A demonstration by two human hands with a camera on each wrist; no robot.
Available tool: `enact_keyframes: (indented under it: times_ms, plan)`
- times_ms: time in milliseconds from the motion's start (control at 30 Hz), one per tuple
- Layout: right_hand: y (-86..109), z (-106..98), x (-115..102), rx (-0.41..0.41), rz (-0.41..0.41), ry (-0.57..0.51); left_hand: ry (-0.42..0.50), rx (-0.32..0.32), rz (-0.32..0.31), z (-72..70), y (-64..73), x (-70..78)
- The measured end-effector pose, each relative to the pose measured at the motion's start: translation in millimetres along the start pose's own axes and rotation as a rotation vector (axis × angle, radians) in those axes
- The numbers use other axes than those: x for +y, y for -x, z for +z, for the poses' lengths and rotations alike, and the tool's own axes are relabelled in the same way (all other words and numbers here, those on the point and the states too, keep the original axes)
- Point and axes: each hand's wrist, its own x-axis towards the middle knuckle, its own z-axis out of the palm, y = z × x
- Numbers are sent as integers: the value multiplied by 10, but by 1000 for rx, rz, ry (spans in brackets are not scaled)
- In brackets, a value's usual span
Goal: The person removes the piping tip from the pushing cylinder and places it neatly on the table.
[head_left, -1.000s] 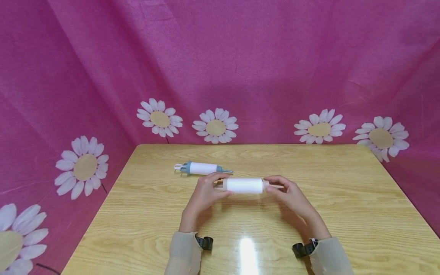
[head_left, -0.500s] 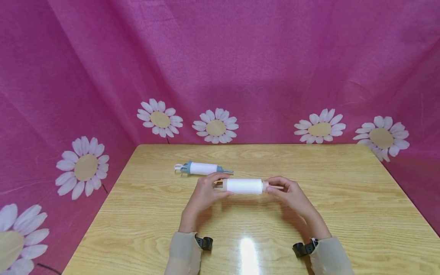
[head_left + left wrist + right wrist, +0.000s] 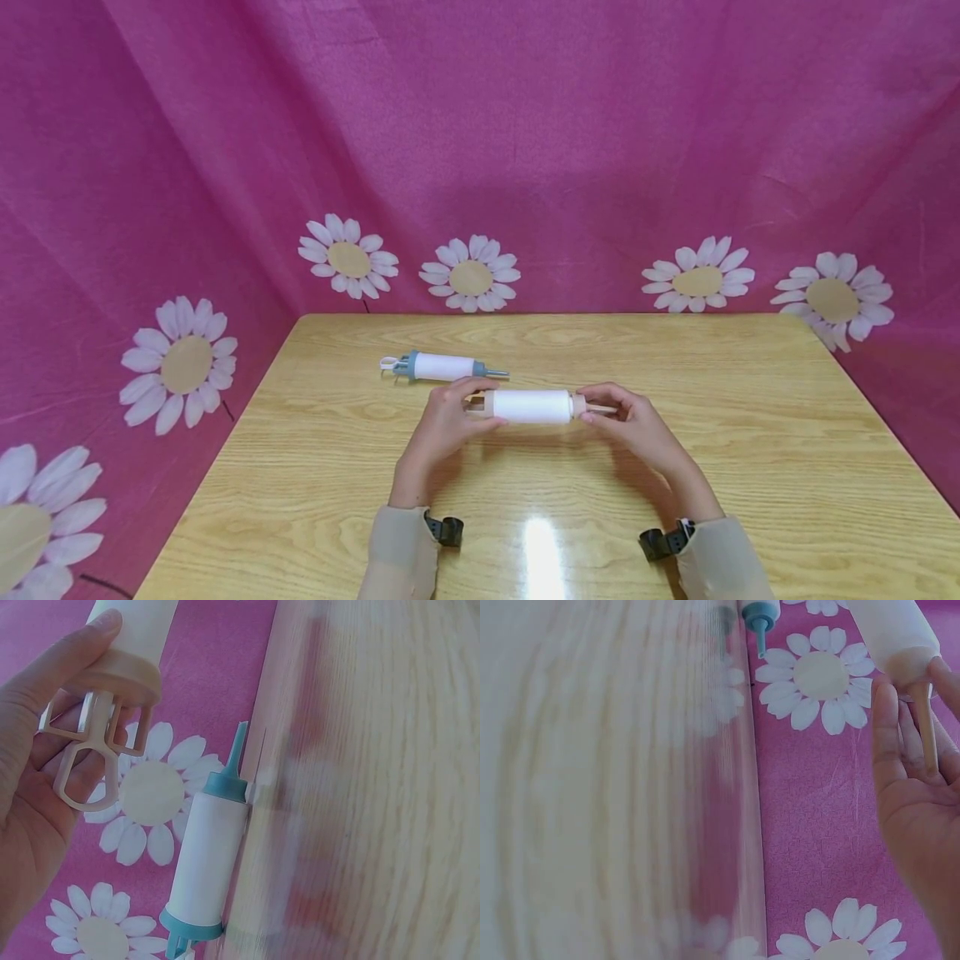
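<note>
A white barrel is finished in beige at both ends on one syringe (image 3: pixel 531 407), while a second syringe (image 3: pixel 444 367), also white-barrelled, is trimmed in teal. The yellowish counter (image 3: pixel 322 483) is streaked with wood grain. A magenta curtain (image 3: pixel 570 125) is patterned with white daisies (image 3: pixel 348 260), yellow-centred. Beige sleeves (image 3: pixel 403 546) are paired with black wrist devices (image 3: pixel 452 532).

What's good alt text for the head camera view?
A left hand and right hand hold a beige and white syringe-like tool by its ends. A teal and white tool lies farther back on a wood-grain table, before pink floral cloth.
</note>
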Motion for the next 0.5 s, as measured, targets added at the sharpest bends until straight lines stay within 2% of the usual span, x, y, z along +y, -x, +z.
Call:
enact_keyframes:
  times_ms: [100, 333, 500]
  plan:
    - [-5, 1, -2, 4, 13, 2, -3, 3, 5, -4, 3, -1]
    - [-30, 20, -21, 24, 107, 18, 21, -8, 0, 1, 11, 3]
    - [-28, 25, -29, 3, 100, -16, 33, -16, -20, 3, 11, 6]
